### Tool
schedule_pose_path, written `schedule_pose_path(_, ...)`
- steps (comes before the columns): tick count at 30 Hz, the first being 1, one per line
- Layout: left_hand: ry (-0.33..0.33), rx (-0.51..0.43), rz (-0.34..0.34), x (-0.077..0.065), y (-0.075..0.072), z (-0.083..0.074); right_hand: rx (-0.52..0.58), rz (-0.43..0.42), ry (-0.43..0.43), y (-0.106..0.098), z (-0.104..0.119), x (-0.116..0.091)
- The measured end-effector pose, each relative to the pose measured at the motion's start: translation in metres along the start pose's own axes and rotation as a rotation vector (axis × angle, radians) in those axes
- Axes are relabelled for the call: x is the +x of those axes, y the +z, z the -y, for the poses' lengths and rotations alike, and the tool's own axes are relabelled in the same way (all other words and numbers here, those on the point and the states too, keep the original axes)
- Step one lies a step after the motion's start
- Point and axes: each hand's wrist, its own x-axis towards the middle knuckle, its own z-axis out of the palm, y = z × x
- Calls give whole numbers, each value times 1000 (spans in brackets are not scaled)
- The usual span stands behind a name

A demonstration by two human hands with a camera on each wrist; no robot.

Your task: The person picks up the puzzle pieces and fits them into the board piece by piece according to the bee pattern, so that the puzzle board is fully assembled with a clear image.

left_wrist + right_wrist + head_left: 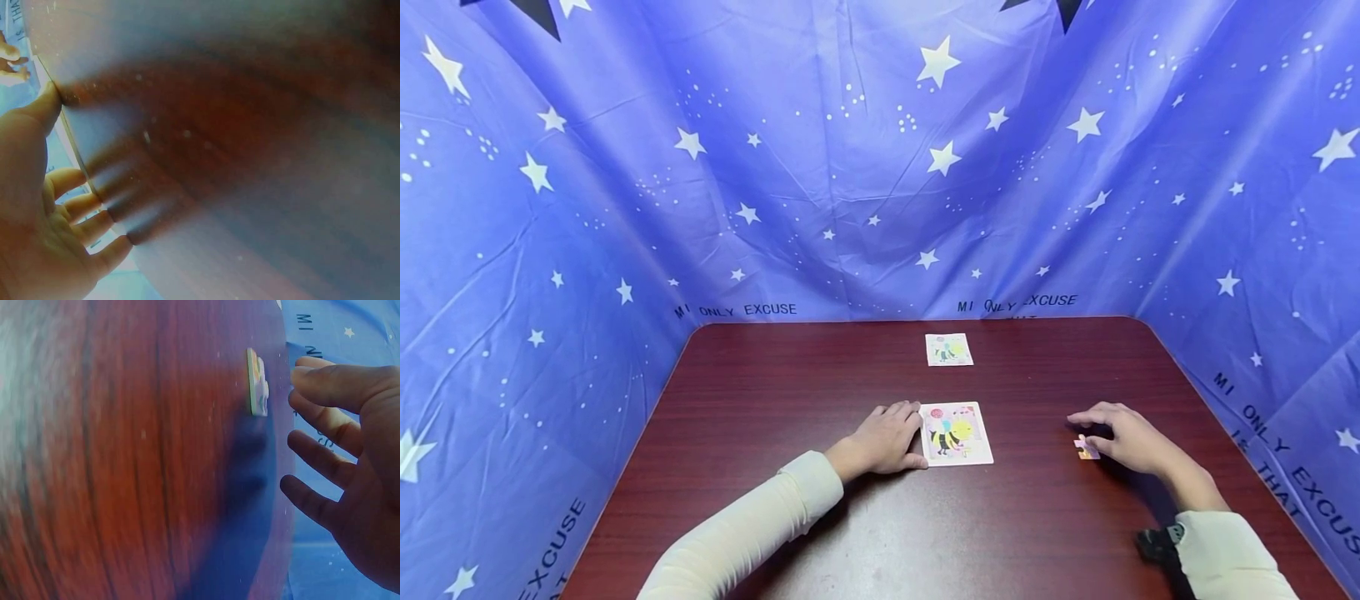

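A square puzzle board (pixel 957 433) with a yellow and black bee lies on the table in the head view. At its left side rests my left hand (pixel 886 437), the thumb by the lower corner and the fingers by the upper edge. The left wrist view shows this left hand (pixel 50 231) with spread fingers, fingertips down at the surface. Over to the right, a small puzzle piece (pixel 1084 448) lies on the tabletop. My right hand (pixel 1131 437) hovers just above it. In the right wrist view the fingers of the right hand (pixel 350 437) are apart from the puzzle piece (pixel 257 386).
Behind the board lies a smaller card (pixel 949 350) with a similar bee picture. The dark red table (pixel 760 375) is bordered by a blue star-printed curtain (pixel 850 208) at the back and both sides.
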Motion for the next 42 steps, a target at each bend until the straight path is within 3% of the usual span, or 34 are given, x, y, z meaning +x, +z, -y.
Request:
schedule_pose_path(6, 3, 11, -1, 0, 1, -1, 59, 85, 2, 0, -8, -7)
schedule_pose_path(13, 0, 19, 6, 0, -2, -1, 25, 99, 16, 2, -8, -9)
schedule_pose_path(21, 2, 17, 10, 0, -2, -1, 3, 10, -66, 8, -11, -12)
schedule_pose_path(31, 8, 19, 11, -1, -3, 0, -42, 15, -24, 9, -10, -10)
schedule_pose_path(42, 11, 30, 7, 0, -2, 0, -20, -76, -65, 14, -10, -9)
